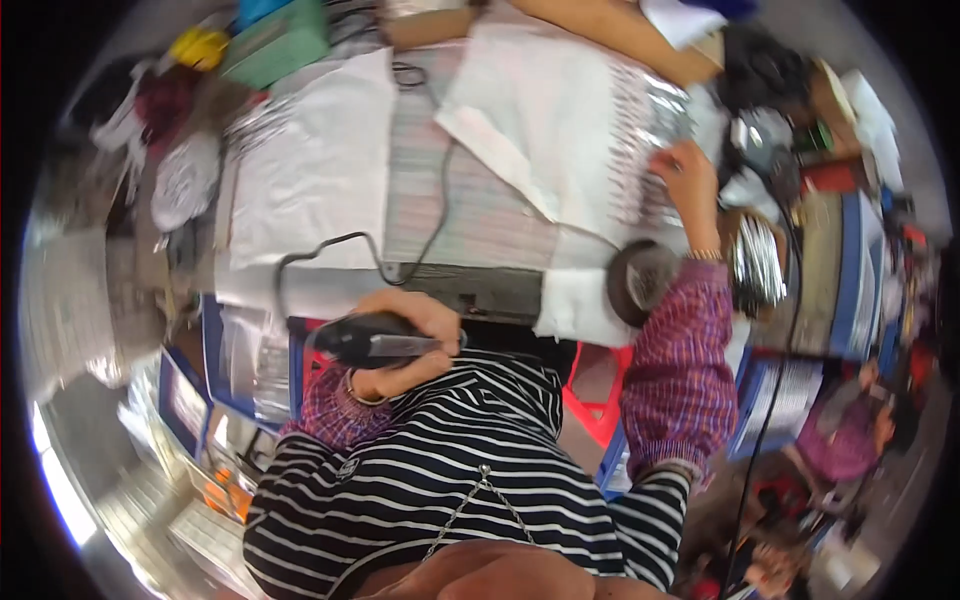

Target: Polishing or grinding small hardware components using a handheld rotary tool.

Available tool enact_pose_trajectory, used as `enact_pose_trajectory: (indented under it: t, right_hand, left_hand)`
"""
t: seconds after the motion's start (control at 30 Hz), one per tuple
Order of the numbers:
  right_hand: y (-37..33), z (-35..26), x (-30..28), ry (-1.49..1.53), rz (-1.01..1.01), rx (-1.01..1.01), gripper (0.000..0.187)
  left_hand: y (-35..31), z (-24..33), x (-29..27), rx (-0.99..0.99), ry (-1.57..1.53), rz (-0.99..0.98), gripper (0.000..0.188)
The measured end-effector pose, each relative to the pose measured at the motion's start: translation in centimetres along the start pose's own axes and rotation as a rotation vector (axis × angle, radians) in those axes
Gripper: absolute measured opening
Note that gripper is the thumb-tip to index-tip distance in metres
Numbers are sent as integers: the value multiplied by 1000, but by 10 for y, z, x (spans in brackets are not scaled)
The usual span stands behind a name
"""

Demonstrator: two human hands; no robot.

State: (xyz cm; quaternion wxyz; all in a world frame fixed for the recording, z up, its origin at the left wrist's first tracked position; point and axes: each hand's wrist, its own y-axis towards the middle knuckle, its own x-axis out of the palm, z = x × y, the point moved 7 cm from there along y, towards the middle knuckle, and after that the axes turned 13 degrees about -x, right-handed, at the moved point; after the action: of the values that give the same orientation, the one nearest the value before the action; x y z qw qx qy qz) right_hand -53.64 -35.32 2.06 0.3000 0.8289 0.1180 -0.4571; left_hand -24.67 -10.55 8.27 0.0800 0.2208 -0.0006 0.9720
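My left hand (410, 325) is wrapped round a black corded hand tool (365, 338), held close to my body at the near edge of the table. Its exact kind does not show. A dark cable (447, 190) loops from it across the table. My right hand (688, 175) reaches to the right side of the white cloth (540, 110), over a row of small shiny pieces (628, 150). Its fingers are bent together, and what they hold, if anything, is too blurred to make out. Beside that wrist stands a dark round dish-like thing (640, 282).
Another white cloth (310, 170) lies on the left of the table. A bundle of silvery strips (757, 262) sits right of my right forearm. Blue-edged crates (855, 275) flank the table, and a red plastic stool (593, 390) is below. Another person (845, 430) is at the far right.
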Motion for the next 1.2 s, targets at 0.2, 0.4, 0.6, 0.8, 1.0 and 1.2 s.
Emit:
enact_pose_trajectory:
  t: [0.2, 0.4, 0.6, 0.8, 1.0, 1.2]
  right_hand:
    - [32, -67, -21, 161, 58, -73, 14]
    - [96, -191, 46, 509, -164, -272, 24]
    - [155, -314, 158, 525, -219, -557, 26]
    - [194, -398, 250, 338, -133, -652, 25]
    - [203, -411, 293, 119, -133, -645, 22]
    - [208, -390, 239, 408, -30, -553, 20]
  left_hand:
    - [2, -1, -16, 14, 125, 54, 24]
    - [-11, -9, -33, -10, 62, 112, 25]
    - [-35, -6, -64, -32, 28, 180, 25]
    - [-50, -3, -95, -19, 8, 257, 24]
    - [-57, -7, -111, -56, -25, 286, 24]
    - [-47, 0, -109, -49, 13, 253, 23]
